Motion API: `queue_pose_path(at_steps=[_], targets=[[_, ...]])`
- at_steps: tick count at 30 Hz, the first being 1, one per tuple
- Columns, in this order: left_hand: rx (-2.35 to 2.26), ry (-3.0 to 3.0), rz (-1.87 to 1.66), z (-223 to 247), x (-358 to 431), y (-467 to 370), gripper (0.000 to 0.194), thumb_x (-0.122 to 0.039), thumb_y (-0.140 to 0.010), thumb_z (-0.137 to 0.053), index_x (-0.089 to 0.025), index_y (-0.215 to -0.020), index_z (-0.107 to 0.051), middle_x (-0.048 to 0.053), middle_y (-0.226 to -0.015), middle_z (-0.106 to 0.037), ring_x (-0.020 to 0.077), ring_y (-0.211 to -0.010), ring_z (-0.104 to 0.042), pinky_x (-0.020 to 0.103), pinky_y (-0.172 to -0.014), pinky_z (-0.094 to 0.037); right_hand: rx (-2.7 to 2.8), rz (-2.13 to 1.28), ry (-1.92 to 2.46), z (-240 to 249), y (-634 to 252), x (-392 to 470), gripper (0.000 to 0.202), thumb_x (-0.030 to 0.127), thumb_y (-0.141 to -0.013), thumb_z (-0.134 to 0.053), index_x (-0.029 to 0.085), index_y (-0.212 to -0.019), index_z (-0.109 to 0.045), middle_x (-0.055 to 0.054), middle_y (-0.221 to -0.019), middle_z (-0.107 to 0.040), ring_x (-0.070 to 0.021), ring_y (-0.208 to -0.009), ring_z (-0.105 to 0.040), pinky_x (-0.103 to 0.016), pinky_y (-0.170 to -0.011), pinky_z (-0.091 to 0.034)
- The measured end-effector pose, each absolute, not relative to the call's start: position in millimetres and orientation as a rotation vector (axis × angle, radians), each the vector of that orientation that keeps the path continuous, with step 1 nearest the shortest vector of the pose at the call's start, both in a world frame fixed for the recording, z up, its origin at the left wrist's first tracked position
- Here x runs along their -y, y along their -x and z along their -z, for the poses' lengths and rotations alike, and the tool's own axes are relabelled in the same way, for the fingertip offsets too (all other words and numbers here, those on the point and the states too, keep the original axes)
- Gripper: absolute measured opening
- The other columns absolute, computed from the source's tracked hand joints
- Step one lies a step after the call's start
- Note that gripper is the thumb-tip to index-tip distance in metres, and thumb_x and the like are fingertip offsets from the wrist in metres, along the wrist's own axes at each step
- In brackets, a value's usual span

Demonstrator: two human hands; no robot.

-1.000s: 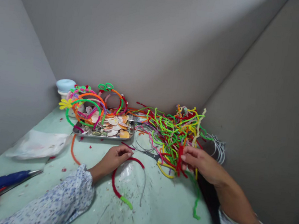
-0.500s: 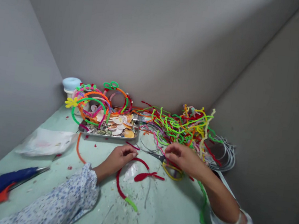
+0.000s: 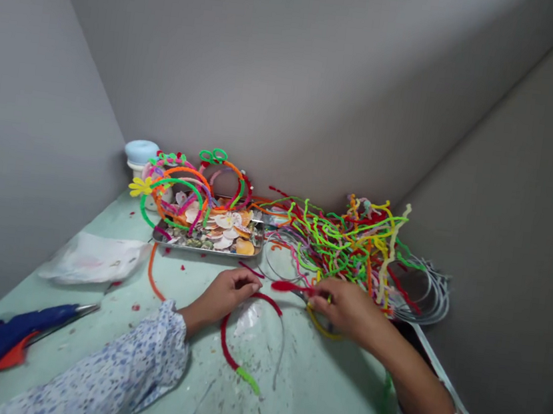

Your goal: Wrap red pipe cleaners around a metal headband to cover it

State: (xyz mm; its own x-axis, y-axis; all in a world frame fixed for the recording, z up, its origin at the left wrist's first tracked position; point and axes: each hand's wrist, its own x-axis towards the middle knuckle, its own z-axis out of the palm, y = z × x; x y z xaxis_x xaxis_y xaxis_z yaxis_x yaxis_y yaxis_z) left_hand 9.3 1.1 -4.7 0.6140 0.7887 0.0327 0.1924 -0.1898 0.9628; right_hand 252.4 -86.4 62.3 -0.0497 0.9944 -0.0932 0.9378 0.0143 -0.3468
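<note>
My left hand (image 3: 232, 290) is pinched at the upper end of a curved hoop (image 3: 229, 345), wrapped in red chenille with a bright green tip. A bare grey wire (image 3: 281, 352) runs on from the hoop's red covering. My right hand (image 3: 345, 304) is closed on a red pipe cleaner piece (image 3: 287, 287), whose flat, petal-like end points left toward the other hand. Under and beside the right hand lie scissors with yellow handles (image 3: 321, 325), partly hidden by the fingers. A small clear plastic scrap (image 3: 247, 323) rests inside the hoop's curve.
A metal tray of shells (image 3: 210, 251) stands at the back, with finished-looking colourful hoops (image 3: 184, 175) on it. Tangled pipe cleaners (image 3: 338, 235) and coiled grey wire (image 3: 434, 293) lie back right. A blue glue gun (image 3: 24, 327) and a white plastic packet (image 3: 93, 258) are at left.
My right hand has picked the red pipe cleaner piece up from the table and raised it near the scissors. My left hand keeps its hold on the hoop. The view has shifted slightly.
</note>
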Motion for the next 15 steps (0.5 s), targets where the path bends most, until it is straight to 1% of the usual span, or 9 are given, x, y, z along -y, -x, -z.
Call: queue_pose_path(at_steps=[2, 4, 7, 10, 12, 15], targets=[[-0.810, -1.713, -0.660, 4, -1, -9, 0.020, -0.032, -0.081, -0.056, -0.014, -0.085, -0.066, 0.005, -0.085, -0.067, 0.0166, -0.080, -0.058, 0.027, -0.076, -0.044, 1.981, -0.332, 2.179, -69, -264, 78, 0.021, 0.029, -0.085, -0.051, 0.020, -0.083, -0.069, -0.005, -0.082, -0.070, -0.0168, -0.072, -0.061, -0.024, -0.062, -0.037], [-0.814, -1.717, -0.663, 4, -1, -9, 0.021, -0.033, -0.081, -0.057, -0.014, -0.085, -0.066, 0.005, -0.085, -0.067, 0.0167, -0.080, -0.058, 0.027, -0.075, -0.044, 1.902, -0.221, 2.287, -73, -274, 72, 0.019, 0.031, -0.082, -0.055, 0.021, -0.088, -0.069, -0.005, -0.083, -0.071, -0.0179, -0.073, -0.063, -0.024, -0.061, -0.038], [-0.817, -1.721, -0.657, 2, -1, -9, 0.021, -0.032, -0.081, -0.056, -0.014, -0.084, -0.065, 0.005, -0.084, -0.066, 0.0167, -0.079, -0.058, 0.027, -0.075, -0.044, 1.859, -0.103, 2.307, -76, -286, 65, 0.020, 0.030, -0.082, -0.055, 0.021, -0.093, -0.070, -0.006, -0.086, -0.072, -0.0178, -0.075, -0.064, -0.023, -0.063, -0.039], [-0.815, -1.723, -0.654, 0, -1, -10, 0.020, -0.032, -0.081, -0.056, -0.014, -0.082, -0.065, 0.005, -0.082, -0.066, 0.0164, -0.077, -0.058, 0.026, -0.073, -0.044, 1.824, 0.022, 2.272, -79, -291, 58, 0.022, 0.028, -0.084, -0.051, 0.022, -0.094, -0.070, -0.006, -0.091, -0.073, -0.0185, -0.079, -0.065, -0.024, -0.067, -0.042], [-0.817, -1.728, -0.658, -1, -1, -10, 0.019, -0.032, -0.080, -0.056, -0.014, -0.081, -0.065, 0.005, -0.081, -0.066, 0.0161, -0.076, -0.057, 0.026, -0.071, -0.044, 1.826, 0.040, 2.211, -79, -287, 50, 0.023, 0.028, -0.085, -0.051, 0.022, -0.094, -0.071, -0.005, -0.092, -0.073, -0.0189, -0.081, -0.066, -0.025, -0.070, -0.043], [-0.813, -1.729, -0.653, -1, 0, -10, 0.019, -0.031, -0.081, -0.056, -0.014, -0.081, -0.064, 0.005, -0.080, -0.065, 0.0159, -0.076, -0.057, 0.025, -0.071, -0.043, 1.950, -0.103, 2.017, -69, -275, 31, 0.025, 0.025, -0.088, -0.048, 0.023, -0.099, -0.070, -0.003, -0.100, -0.072, -0.0163, -0.089, -0.065, -0.023, -0.078, -0.045]])
